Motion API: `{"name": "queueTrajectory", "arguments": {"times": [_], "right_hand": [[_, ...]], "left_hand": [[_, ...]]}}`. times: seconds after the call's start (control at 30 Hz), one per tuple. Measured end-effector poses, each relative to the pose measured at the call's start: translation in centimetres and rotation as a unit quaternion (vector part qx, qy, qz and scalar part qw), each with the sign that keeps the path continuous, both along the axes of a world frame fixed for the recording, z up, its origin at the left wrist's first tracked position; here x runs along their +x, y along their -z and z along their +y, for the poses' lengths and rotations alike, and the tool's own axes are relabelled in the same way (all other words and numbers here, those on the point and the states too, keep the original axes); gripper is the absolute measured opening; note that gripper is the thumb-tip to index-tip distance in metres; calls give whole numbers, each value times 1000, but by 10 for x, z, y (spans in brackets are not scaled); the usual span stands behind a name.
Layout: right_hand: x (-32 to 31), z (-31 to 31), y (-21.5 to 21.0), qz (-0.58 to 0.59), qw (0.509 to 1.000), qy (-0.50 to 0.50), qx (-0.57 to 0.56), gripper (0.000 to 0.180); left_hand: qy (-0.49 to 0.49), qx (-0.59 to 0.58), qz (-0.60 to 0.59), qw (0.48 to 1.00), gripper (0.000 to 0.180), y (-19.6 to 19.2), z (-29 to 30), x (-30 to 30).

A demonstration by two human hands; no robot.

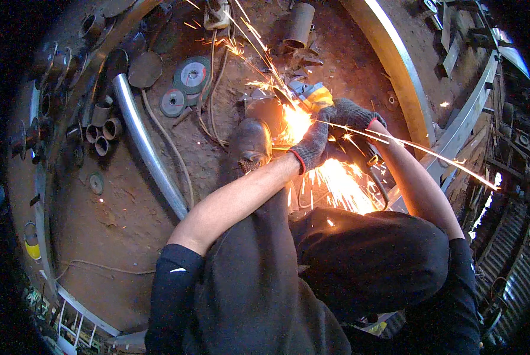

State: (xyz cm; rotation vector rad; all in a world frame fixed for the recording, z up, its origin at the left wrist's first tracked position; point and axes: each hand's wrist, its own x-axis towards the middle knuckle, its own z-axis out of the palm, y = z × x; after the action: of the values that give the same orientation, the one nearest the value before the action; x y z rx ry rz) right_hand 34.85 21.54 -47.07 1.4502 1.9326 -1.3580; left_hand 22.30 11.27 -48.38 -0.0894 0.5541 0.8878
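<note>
Your angle grinder (pixel 321 100) sits at the centre of the spark burst, its yellow-and-grey body showing just above your gloves, and it bears on a small metal workpiece (pixel 265 109) lying on the dirt floor (pixel 129 201). Your left hand (pixel 313 142), in a dark knit glove with a red cuff, is curled shut around the grinder's near side; your right hand (pixel 352 115), gloved the same, is wrapped over its rear body (the glare hides the fingertips, so exact finger placement cannot be told). Sparks (pixel 336 183) pour toward you below the grinder, and thinner streaks fly up past it and out to its right.

Just left of the grinder your dark shoe (pixel 251 142) is planted against the workpiece. Further left of the grinder lie two grey-green grinding discs (pixel 192 74), side by side on the ground, with a cable (pixel 170 145) trailing past them. Beyond the discs a curved bright metal pipe (pixel 143 142) runs down the floor, and short pipe offcuts (pixel 102 127) cluster at its far side. Above the grinder a rusty pipe section (pixel 299 25) stands near the top of view. To the grinder's right a long curved steel band (pixel 398 65) arcs across the floor.
</note>
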Motion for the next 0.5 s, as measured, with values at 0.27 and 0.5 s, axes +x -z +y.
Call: {"name": "queueTrajectory", "arguments": {"times": [0.27, 0.5], "right_hand": [[5, -1, -2, 14, 995, -93, 38, 44], [-1, 1, -8, 38, 993, -110, 37, 47]], "left_hand": [[30, 6, -4, 1000, 68, 0, -1, -3], [37, 4, 25, 999, 67, -6, -1, -2]]}}
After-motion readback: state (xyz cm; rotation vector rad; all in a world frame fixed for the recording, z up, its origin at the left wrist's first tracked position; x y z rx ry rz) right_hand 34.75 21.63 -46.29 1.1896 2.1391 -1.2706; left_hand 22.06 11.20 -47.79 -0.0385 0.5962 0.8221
